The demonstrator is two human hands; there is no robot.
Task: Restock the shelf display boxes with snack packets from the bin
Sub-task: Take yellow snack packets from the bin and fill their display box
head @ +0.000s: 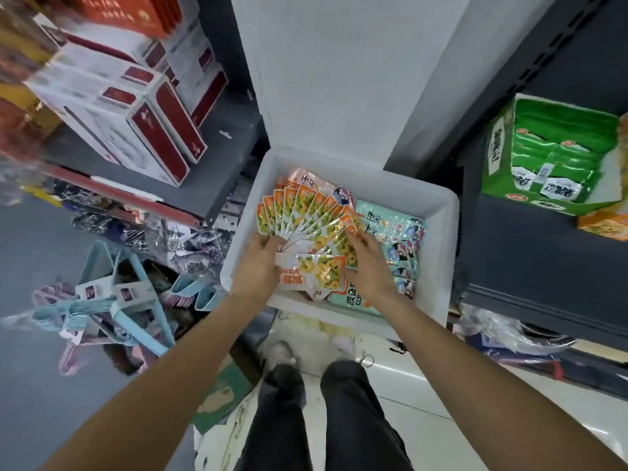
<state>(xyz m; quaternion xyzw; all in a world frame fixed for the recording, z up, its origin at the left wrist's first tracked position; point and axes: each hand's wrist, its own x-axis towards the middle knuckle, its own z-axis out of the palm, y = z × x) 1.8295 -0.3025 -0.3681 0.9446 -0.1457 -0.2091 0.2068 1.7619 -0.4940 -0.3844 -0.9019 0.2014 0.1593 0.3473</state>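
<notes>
Packets (307,217) are fanning over the bin (438,212); left hand (260,263) is pinching the fan's base, right hand (370,266) is resting flat-fingered on its edge. Squaring them together first should ease loading the green box (503,185).

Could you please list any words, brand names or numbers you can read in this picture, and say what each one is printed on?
None can be quoted with confidence.
Green display box side: large characters, blurred.
Green packets inside it: dark characters, blurred.
Orange snack packets fanned in the left hand: orange characters, unreadable.
Teal packets in the white bin: dark characters, unreadable.
Red and white boxes: print too small.
</notes>
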